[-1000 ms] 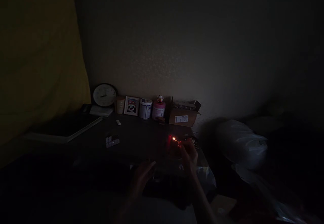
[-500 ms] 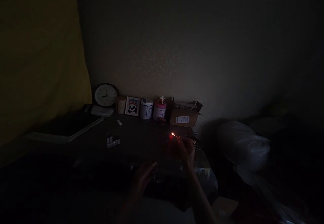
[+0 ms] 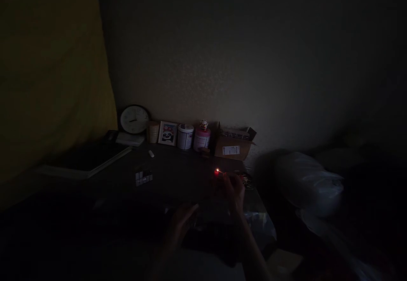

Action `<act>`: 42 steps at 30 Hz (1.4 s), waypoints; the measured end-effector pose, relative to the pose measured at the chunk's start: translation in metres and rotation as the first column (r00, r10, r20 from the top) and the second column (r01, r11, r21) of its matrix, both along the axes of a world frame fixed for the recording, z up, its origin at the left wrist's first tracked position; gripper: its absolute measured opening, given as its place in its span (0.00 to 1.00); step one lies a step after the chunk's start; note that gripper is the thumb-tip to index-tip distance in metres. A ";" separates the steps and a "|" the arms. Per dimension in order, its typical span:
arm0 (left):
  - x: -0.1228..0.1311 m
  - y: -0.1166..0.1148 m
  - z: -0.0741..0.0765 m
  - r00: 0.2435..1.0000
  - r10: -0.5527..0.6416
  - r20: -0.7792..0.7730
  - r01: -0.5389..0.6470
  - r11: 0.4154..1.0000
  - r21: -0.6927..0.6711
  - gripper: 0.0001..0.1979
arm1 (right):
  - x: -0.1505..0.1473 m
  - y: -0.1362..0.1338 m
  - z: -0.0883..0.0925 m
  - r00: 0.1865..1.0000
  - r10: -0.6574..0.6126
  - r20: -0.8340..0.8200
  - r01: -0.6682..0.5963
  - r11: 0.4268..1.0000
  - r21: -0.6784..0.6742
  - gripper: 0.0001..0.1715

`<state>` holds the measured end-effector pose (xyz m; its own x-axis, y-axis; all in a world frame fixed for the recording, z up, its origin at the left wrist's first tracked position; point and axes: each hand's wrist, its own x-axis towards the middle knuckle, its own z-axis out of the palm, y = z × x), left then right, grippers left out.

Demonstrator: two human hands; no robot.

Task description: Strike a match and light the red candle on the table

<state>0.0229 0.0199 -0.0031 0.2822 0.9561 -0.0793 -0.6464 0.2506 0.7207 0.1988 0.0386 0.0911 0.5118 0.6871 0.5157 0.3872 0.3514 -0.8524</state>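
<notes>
In the dim light, my right hand [image 3: 234, 187] pinches a thin matchstick [image 3: 221, 172] whose tip burns with a small flame [image 3: 217, 170]. That flame sits at the top of a small red thing, seemingly a candle [image 3: 216, 173], glowing on the dark table [image 3: 178, 179]. Just right of the hand is a round dish [image 3: 246, 180] of small sticks. My left hand [image 3: 182, 218] is low by the table's front edge, its fingers curled around something too dark to make out; a pale bit shows at the fingertips.
Along the wall stand a clock [image 3: 134, 119], a framed panda picture [image 3: 168, 133], a white tin [image 3: 185, 137], a pink-lidded jar [image 3: 202, 140] with a figurine on it, and an open cardboard box [image 3: 232, 148]. A checkered block [image 3: 144, 178] lies at left. A plastic bag [image 3: 308, 183] bulges right of the table.
The burning match tip has dropped slightly onto the red thing, which now glows more distinctly under the flame. The view has shifted a little; my left hand has hardly moved.
</notes>
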 end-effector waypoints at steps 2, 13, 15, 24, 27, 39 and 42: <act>0.000 0.000 0.000 1.000 0.012 -0.008 -0.012 1.000 -0.016 0.13 | 0.000 0.000 0.000 1.000 -0.001 -0.004 0.001 1.000 -0.005 0.15; 0.003 0.004 -0.004 0.999 0.016 -0.048 -0.018 0.999 -0.041 0.15 | -0.001 0.001 0.001 1.000 0.004 -0.012 -0.004 1.000 -0.016 0.16; 0.004 0.006 -0.007 0.999 0.026 -0.040 -0.028 0.999 -0.047 0.15 | -0.003 0.000 0.002 1.000 0.015 -0.028 -0.016 1.000 -0.026 0.16; 0.003 0.002 -0.003 1.000 0.028 -0.010 -0.028 0.997 -0.066 0.15 | -0.004 0.002 0.003 1.000 0.006 -0.025 -0.007 0.999 -0.038 0.17; 0.004 0.002 0.000 0.999 0.040 -0.019 -0.041 0.996 -0.080 0.14 | -0.004 0.002 0.003 0.999 0.015 -0.035 -0.015 1.000 -0.026 0.16; 0.008 0.009 -0.012 0.995 0.061 -0.079 -0.065 0.996 -0.055 0.13 | -0.005 0.002 0.005 0.999 -0.012 -0.050 0.012 1.000 0.008 0.13; 0.008 0.009 -0.012 0.997 0.048 -0.060 -0.051 0.998 -0.035 0.13 | -0.003 0.002 0.004 0.999 -0.019 -0.049 0.020 1.000 0.018 0.15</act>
<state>0.0312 0.0293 -0.0154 0.2285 0.9650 -0.1290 -0.6153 0.2459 0.7490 0.1953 0.0405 0.0949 0.5495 0.6672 0.5028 0.3525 0.3605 -0.8636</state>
